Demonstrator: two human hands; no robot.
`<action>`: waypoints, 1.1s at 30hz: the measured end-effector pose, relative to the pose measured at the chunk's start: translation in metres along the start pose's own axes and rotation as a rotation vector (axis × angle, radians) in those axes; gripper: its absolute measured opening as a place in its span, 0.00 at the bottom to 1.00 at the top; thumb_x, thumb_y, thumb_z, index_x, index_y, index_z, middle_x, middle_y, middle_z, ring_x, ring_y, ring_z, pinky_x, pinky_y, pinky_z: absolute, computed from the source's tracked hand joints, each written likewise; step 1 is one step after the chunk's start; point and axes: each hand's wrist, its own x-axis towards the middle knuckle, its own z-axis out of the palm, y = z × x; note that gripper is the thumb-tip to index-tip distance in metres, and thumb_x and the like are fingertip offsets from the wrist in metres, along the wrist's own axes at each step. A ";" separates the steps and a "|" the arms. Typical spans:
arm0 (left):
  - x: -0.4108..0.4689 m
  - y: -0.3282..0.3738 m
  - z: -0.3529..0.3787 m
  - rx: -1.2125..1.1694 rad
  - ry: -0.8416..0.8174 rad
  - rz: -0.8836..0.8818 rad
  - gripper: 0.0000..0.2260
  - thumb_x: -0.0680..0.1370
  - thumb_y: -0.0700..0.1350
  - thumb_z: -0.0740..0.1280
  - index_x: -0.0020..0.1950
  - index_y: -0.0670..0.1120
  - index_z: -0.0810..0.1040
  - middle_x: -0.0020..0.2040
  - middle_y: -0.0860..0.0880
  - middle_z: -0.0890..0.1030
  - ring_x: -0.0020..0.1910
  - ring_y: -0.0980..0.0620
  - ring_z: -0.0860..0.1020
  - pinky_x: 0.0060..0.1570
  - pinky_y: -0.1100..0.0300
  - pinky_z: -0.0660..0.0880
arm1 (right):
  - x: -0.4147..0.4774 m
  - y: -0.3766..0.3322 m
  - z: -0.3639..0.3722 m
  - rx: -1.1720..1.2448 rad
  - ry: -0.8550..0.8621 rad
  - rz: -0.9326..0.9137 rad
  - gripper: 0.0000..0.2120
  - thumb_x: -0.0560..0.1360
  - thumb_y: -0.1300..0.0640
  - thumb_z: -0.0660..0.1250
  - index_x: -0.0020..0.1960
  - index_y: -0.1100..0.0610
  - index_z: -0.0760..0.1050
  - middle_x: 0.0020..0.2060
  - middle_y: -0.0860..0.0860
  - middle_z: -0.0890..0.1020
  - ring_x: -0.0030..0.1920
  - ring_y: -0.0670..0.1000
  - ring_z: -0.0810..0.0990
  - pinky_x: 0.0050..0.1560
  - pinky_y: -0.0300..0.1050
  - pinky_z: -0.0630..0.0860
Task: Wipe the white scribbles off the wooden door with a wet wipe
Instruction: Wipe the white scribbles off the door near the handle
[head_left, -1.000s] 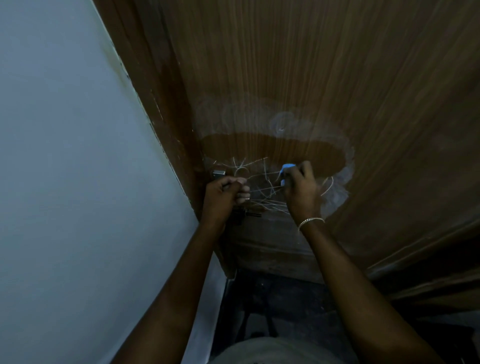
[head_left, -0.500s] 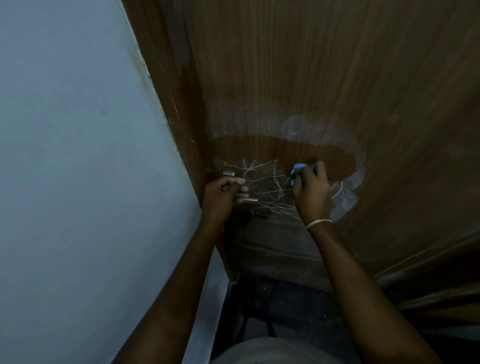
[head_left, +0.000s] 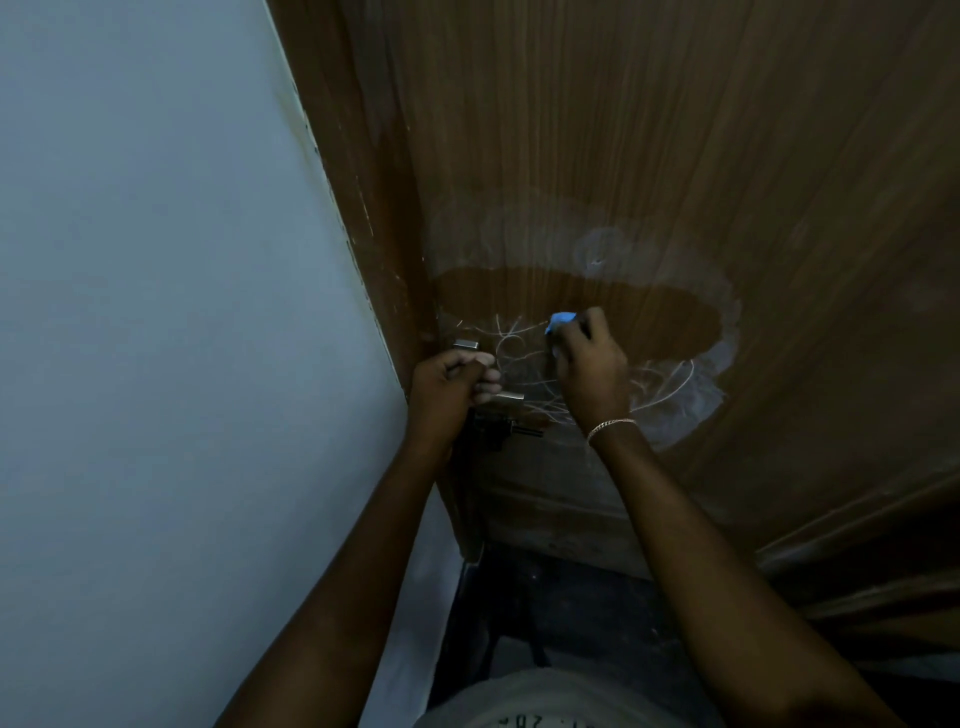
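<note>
Fingers (head_left: 592, 325) of the right hand (head_left: 592, 374) curl tight around a blue wipe (head_left: 561, 319), pressing it flat against the door (head_left: 675, 130). Only a corner of the wipe shows, poking out past the fingertips at the far left of the hand. Just left, the left hand (head_left: 449, 387) is closed in a fist around a metal handle (head_left: 467, 345) near the door's left edge, bracing the door. A thin bracelet (head_left: 610, 427) circles the right wrist.

White scribbles (head_left: 511, 340) loop across the wood between the two hands and run on under and to the right of the right hand. Just beyond the hands lies a dark, damp-looking oval patch (head_left: 623, 306), free of lines. A pale chalky haze (head_left: 727, 343) rings that patch, thickest at its right end. A plain pale wall (head_left: 156, 312) fills the left side of the scene.

The job looks partly done: the far band is clear, the near band is still marked. To do this step well, the wipe probably wants firm, even pressure and short overlapping strokes, worked from the clean patch towards the person so that loosened white is not dragged back over it. Turning the wipe to a fresh side should help, since the haze suggests smearing. The lines closest to the handle may call for fingertip work, and the left hand's steadying grip should stop the door from swinging away.
</note>
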 end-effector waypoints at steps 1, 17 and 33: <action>0.000 0.000 0.000 0.007 -0.001 0.001 0.08 0.81 0.40 0.65 0.55 0.38 0.81 0.44 0.42 0.85 0.40 0.51 0.84 0.39 0.64 0.81 | -0.005 0.002 0.001 -0.026 -0.036 -0.015 0.06 0.76 0.62 0.67 0.52 0.61 0.77 0.50 0.55 0.74 0.42 0.51 0.77 0.40 0.45 0.80; -0.001 0.005 -0.007 0.010 0.025 0.003 0.07 0.80 0.41 0.67 0.53 0.39 0.82 0.40 0.48 0.85 0.37 0.53 0.84 0.38 0.64 0.81 | 0.012 -0.007 0.008 0.041 0.075 0.022 0.05 0.76 0.62 0.67 0.52 0.60 0.78 0.49 0.54 0.74 0.41 0.50 0.77 0.39 0.43 0.79; 0.005 0.009 -0.011 -0.026 0.005 -0.013 0.08 0.80 0.43 0.68 0.54 0.41 0.82 0.43 0.45 0.86 0.41 0.50 0.84 0.39 0.63 0.80 | 0.008 -0.030 0.031 -0.029 -0.110 -0.057 0.08 0.76 0.60 0.68 0.54 0.59 0.76 0.55 0.56 0.75 0.45 0.51 0.80 0.40 0.44 0.81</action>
